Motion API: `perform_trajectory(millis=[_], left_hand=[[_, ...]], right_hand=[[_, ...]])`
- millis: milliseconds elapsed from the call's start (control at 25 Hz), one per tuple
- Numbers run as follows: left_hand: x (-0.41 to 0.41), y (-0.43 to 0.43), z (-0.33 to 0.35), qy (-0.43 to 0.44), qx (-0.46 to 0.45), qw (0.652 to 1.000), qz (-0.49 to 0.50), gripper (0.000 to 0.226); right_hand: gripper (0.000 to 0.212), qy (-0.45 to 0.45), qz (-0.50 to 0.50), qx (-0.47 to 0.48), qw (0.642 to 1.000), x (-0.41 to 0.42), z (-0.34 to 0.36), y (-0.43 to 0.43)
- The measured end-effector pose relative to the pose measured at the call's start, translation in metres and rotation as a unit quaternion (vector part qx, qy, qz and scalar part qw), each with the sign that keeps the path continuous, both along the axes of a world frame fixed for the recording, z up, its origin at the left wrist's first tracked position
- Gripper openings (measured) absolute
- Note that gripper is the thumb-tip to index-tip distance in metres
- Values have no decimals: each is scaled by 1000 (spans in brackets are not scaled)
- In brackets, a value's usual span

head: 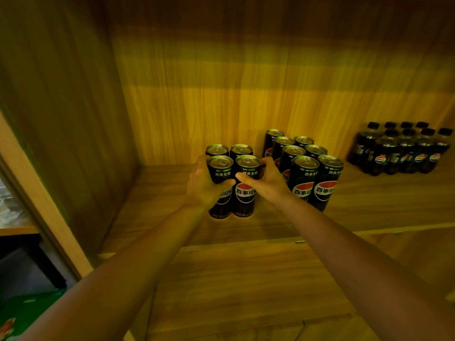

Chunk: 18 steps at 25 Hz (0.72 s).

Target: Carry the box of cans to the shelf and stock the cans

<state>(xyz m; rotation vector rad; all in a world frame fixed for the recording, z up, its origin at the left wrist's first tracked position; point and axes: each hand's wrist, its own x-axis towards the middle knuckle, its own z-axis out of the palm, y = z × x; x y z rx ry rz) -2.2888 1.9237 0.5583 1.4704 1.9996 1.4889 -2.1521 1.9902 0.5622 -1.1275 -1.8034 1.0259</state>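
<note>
Both my arms reach into a wooden shelf (160, 193). Between my hands stands a tight cluster of several black cola cans (246, 190) with silver tops, upright on the shelf board. My left hand (204, 183) wraps the left side of the cluster, thumb across the front can. On the right side my right hand (267, 182) presses in, its thumb laid over the front right can. Just to the right, a second block of several matching cans (307, 173) stands in two rows running back toward the rear panel. The box is not visible.
Several dark cola bottles (403, 151) with black caps stand at the right of the same shelf. The shelf's left side wall (61, 119) is close to the held cans. A green object (27, 313) lies low at the left, outside the cabinet.
</note>
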Motion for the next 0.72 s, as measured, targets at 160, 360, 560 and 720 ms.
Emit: perform_trajectory(millis=[160, 360, 560, 720], left_hand=[[0, -1, -2, 3, -15, 1000, 1, 74], [-5, -13, 8, 46, -56, 997, 11, 84], [1, -57, 38, 219, -92, 971, 37, 86], [21, -107, 58, 395, -224, 891, 13, 86]], right_hand=[[69, -17, 9, -22, 1000, 1, 1, -2], [76, -79, 6, 61, 995, 21, 14, -13], [81, -263, 22, 251, 931, 42, 36, -41], [88, -448, 64, 325, 831, 60, 50, -72]])
